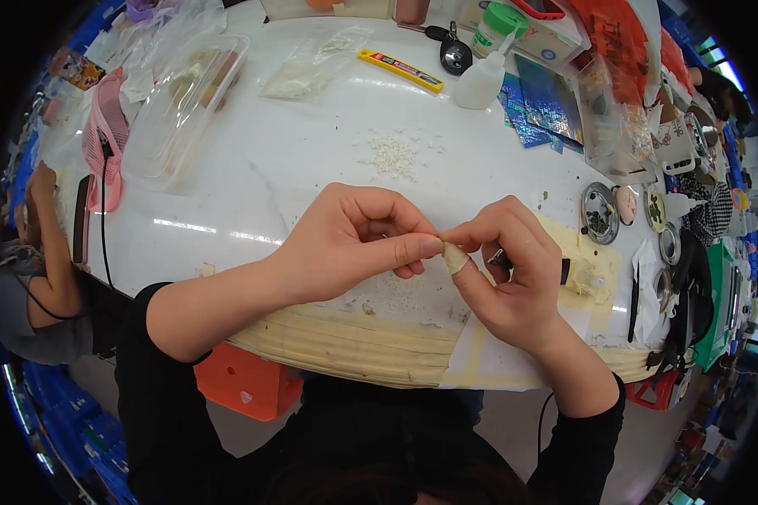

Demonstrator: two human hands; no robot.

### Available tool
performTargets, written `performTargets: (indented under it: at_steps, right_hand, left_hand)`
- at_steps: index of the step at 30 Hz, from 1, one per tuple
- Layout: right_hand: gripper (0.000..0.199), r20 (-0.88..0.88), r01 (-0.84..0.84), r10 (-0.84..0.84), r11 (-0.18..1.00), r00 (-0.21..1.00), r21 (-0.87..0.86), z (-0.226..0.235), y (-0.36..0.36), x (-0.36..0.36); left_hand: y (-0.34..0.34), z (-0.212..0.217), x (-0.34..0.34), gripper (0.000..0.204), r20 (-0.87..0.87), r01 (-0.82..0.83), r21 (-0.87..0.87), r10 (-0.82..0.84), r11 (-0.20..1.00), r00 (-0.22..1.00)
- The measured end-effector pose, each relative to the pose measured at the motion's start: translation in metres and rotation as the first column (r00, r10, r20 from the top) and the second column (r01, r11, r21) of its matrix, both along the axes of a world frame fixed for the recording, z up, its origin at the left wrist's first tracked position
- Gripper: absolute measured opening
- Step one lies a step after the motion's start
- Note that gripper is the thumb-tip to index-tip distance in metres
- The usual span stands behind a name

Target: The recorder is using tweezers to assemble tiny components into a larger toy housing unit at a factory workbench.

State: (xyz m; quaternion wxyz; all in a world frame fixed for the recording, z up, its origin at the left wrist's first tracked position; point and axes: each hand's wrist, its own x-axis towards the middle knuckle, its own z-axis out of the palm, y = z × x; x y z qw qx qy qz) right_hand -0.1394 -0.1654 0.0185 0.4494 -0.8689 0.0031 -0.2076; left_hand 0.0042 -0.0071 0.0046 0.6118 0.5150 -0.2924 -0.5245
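Above the table's near edge, my left hand [358, 240] is closed in a pinch, thumb and forefinger tips together. My right hand [514, 269] meets it fingertip to fingertip, also closed; whatever is between the tips is too small to make out. Pale tape or a cover [455, 257] is wrapped round my right thumb tip. A shiny metal piece [499, 259] shows within the curled right fingers; its kind is partly hidden. Beyond my hands lies a loose scatter of small white pieces [392, 157], with more specks under my fingers.
A yellow cutter [400, 70], a white squeeze bottle [482, 80] and keys [456, 55] lie at the far side. A clear plastic box [185, 109] stands left. Metal dishes [600, 213] and shiny blue sheets [552, 101] are right. Another person's arm [49, 244] is far left.
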Motion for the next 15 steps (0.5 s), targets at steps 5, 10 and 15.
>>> performTargets:
  at_steps: [5,10,15]
  right_hand:
    - [0.019,0.017,0.035,-0.035,0.999,0.999,-0.028,-0.0005,0.0008,0.0006]
    - [0.019,0.011,0.047,-0.047,0.999,0.999,0.008,-0.0016,0.0037,-0.0004]
    - [0.015,-0.007,0.047,-0.047,0.997,0.999,0.057,-0.0001,0.0065,-0.0012]
  left_hand:
    - [0.0017,-0.0060,-0.0043,0.010,0.160,-0.050,-0.092,0.065,0.994,0.985]
    - [0.0009,-0.0069,-0.0052,0.013,0.446,-0.068,-0.232,0.168,0.970,0.879]
    - [0.0000,-0.0052,-0.0023,0.015,0.653,-0.025,-0.330,0.247,0.944,0.716]
